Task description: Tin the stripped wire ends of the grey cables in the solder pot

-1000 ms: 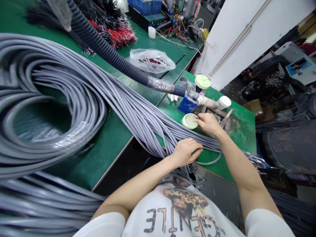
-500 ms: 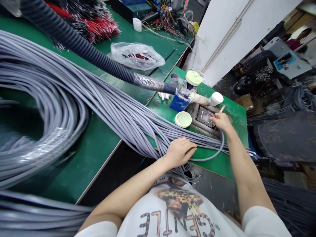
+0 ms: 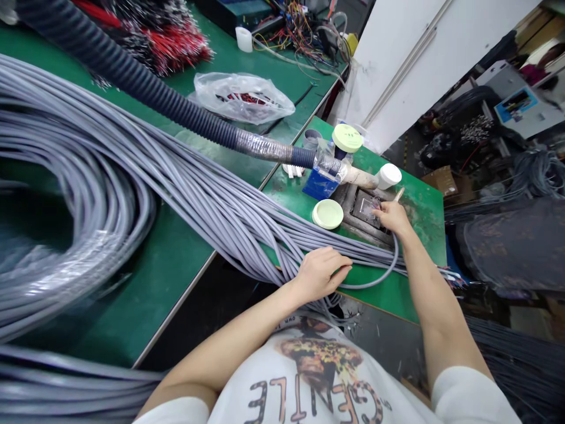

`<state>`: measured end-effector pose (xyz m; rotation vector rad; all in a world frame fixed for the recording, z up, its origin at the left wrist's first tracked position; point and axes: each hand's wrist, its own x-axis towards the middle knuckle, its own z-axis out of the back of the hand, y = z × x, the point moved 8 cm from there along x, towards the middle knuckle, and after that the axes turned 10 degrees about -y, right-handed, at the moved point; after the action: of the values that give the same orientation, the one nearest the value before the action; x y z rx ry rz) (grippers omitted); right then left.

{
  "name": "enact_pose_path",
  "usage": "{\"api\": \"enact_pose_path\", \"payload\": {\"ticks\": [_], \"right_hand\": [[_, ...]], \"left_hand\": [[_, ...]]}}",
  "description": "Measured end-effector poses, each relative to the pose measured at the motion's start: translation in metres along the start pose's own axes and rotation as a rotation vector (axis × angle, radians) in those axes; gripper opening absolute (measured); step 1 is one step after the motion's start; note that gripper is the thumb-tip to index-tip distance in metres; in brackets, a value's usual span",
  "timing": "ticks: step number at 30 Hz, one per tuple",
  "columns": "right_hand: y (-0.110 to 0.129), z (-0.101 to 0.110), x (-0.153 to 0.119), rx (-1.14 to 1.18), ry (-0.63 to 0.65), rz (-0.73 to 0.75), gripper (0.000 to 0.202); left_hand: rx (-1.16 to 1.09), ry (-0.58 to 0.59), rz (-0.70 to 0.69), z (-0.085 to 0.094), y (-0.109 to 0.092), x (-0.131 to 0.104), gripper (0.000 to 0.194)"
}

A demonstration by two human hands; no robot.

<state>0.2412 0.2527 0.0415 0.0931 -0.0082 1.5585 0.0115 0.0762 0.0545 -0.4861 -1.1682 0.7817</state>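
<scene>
My right hand (image 3: 392, 218) is closed around the end of a grey cable (image 3: 383, 281), with thin stripped wires showing at the fingertips. Those wire ends are over a square metal pot with a shiny molten-looking surface (image 3: 366, 207), perhaps solder; whether they touch it is hard to tell. From this hand the cable loops down and back toward my left hand (image 3: 324, 271). My left hand lies curled on the near edge of a thick bundle of grey cables (image 3: 247, 218), fingers closed on cable, with the fingertips partly hidden. A brush-like handle (image 3: 399, 194) stands just behind my right hand.
A ribbed extraction hose (image 3: 212, 126) crosses above the bench, its nozzle beside the pot. Around it are a pale round tub (image 3: 327, 214), a yellow-lidded jar (image 3: 348, 138), a white cup (image 3: 389, 175) and a blue box (image 3: 319, 184). A plastic bag (image 3: 245, 99) lies farther back.
My right hand has shifted very slightly left over the pot, cable still in it. The left hand stays in place. The view has moved a little.
</scene>
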Motion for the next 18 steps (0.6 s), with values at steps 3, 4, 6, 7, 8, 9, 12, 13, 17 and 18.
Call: {"api": "enact_pose_path", "payload": {"ticks": [3, 4, 6, 7, 8, 9, 12, 13, 17, 18], "right_hand": [[0.001, 0.011, -0.005, 0.024, -0.023, 0.002, 0.032], [0.001, 0.016, -0.008, 0.039, -0.031, 0.004, 0.033], [0.003, 0.029, -0.018, 0.120, -0.052, 0.005, 0.034], [0.004, 0.035, -0.024, 0.191, -0.058, 0.002, 0.035], [0.006, 0.042, -0.032, 0.276, -0.063, -0.008, 0.034], [0.008, 0.049, -0.040, 0.369, -0.063, -0.022, 0.033], [0.011, 0.067, -0.068, 0.619, -0.051, -0.083, 0.031], [0.011, 0.073, -0.078, 0.695, -0.054, -0.108, 0.030], [-0.003, 0.089, -0.120, 1.002, -0.071, -0.231, 0.024], [-0.009, 0.091, -0.132, 1.070, -0.072, -0.266, 0.026]], "left_hand": [[-0.007, -0.002, 0.002, 0.000, 0.001, 0.000, 0.018], [-0.009, -0.004, 0.003, 0.000, 0.001, 0.000, 0.017], [-0.014, -0.008, 0.003, 0.001, 0.001, 0.000, 0.016], [-0.017, -0.007, 0.003, 0.001, 0.001, 0.000, 0.016], [-0.020, -0.006, 0.004, 0.001, 0.001, 0.000, 0.016], [-0.022, -0.006, 0.006, 0.001, 0.001, 0.000, 0.015], [-0.028, -0.010, 0.013, 0.002, 0.002, -0.001, 0.015], [-0.032, -0.013, 0.015, 0.002, 0.002, -0.001, 0.015], [-0.057, -0.029, 0.022, 0.004, 0.002, -0.002, 0.012], [-0.062, -0.029, 0.025, 0.004, 0.002, -0.002, 0.012]]}}
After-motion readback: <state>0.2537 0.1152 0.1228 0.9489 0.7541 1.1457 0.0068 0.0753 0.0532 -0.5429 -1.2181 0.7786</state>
